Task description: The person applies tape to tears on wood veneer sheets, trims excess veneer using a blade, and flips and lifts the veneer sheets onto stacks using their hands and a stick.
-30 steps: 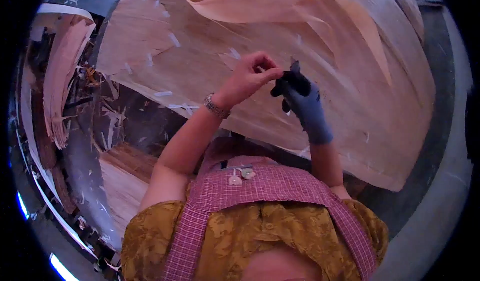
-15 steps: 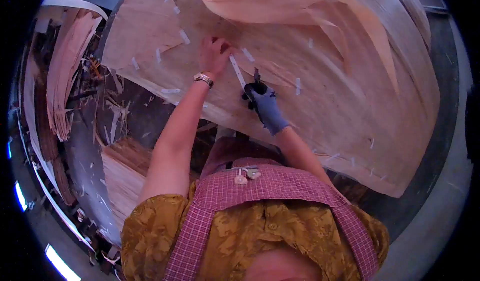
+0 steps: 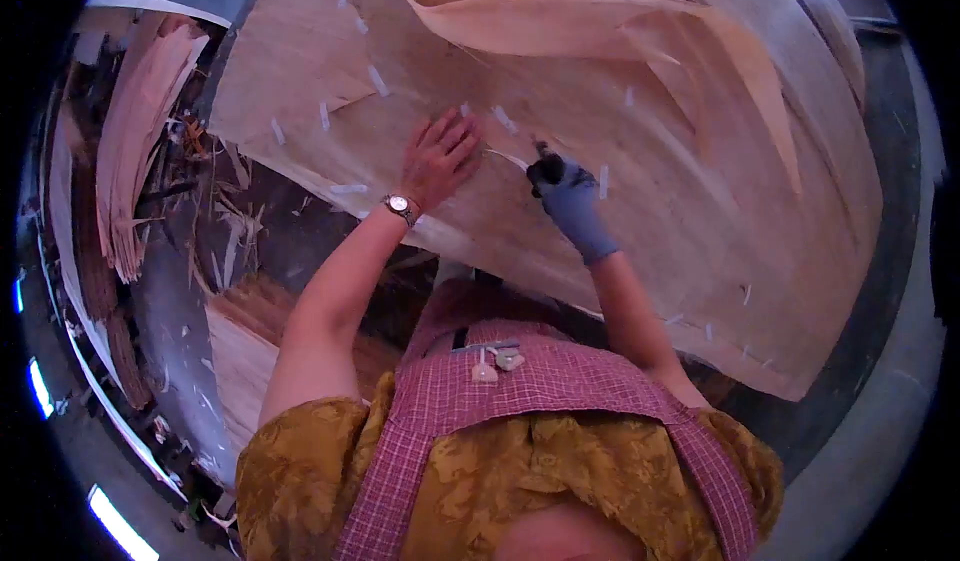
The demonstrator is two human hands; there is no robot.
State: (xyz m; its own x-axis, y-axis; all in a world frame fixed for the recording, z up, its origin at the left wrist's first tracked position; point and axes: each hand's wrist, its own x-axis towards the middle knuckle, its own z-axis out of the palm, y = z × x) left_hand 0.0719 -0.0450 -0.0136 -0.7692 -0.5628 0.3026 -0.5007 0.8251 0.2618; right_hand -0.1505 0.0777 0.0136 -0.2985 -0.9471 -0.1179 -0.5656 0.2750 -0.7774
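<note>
A broad, thin sheet of pale wood veneer (image 3: 480, 201) lies in front of me, with short white tape strips stuck across it. My left hand (image 3: 440, 156), bare with a watch at the wrist, rests on the sheet, its fingers stretched out flat. My right hand (image 3: 575, 201), in a blue-grey glove, is closed around a black tape dispenser (image 3: 545, 168) that is partly hidden by the fingers. From the dispenser a narrow white length of tape (image 3: 508, 157) runs toward my left fingertips. One tape strip (image 3: 503, 119) lies just beyond the hands.
A loose, curled veneer sheet (image 3: 600, 26) folds over the far side of the work. Stacked veneer strips (image 3: 145, 151) lie at the left, and scraps (image 3: 235, 226) litter the dark surface below the sheet's near edge. Another veneer stack (image 3: 250, 336) stands close to my left arm.
My right hand has moved right with the dispenser, and the taut tape now looks slack and curved. My left hand has gone from pressing the tape's end to lying flat, fingers extended.
</note>
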